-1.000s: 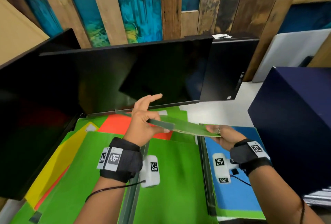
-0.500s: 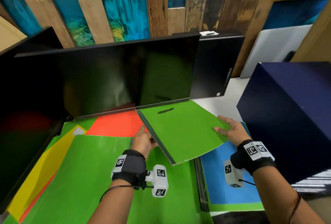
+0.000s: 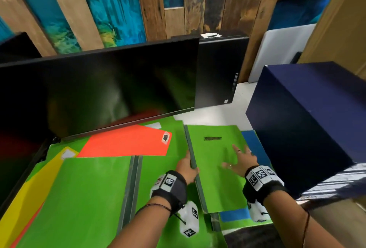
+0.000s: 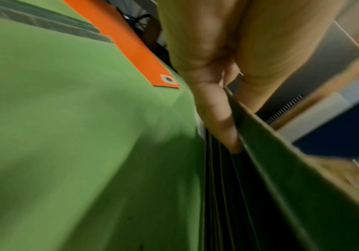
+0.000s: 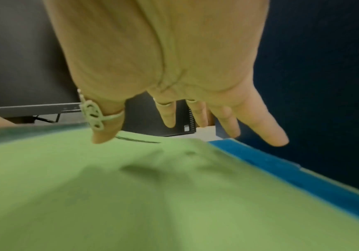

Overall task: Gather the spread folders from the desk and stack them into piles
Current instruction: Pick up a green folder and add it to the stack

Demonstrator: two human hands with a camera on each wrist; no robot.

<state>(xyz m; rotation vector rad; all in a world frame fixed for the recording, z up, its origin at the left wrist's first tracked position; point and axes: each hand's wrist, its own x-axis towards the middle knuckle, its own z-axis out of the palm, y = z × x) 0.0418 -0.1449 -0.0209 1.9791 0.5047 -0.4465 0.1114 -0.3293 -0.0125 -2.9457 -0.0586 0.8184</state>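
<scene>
At the desk's left edge lie a yellow folder (image 3: pixel 29 184) and a big green folder (image 3: pixel 83 198), w/ an orange folder (image 3: pixel 126 142) further back by the monitor (image 3: pixel 99 89); all loose, not yet piled. Mid-desk, the left hand (image 3: pixel 187 168) pinches the grey spine of the top green folder (image 3: pixel 215 168): thumb on top, fingers (image 4: pixel 215 108) curled under that edge, per the left wrist view. That folder's long axis runs front-to-back, spine on its left side, and it sits on a blue folder (image 3: pixel 257 146) toward the desk's right edge, slightly off-square, w/ blue showing at right and front. The right hand (image 3: pixel 240 161) is spread w/ straight fingers (image 5: pixel 262 129) over the cover, gripping nothing; can't tell whether it's touching. Next move prob. squares green on blue: left hand has the only grip, so it steers, and right flattens. A navy box (image 3: pixel 309 119) stands just beside, at the right.
</scene>
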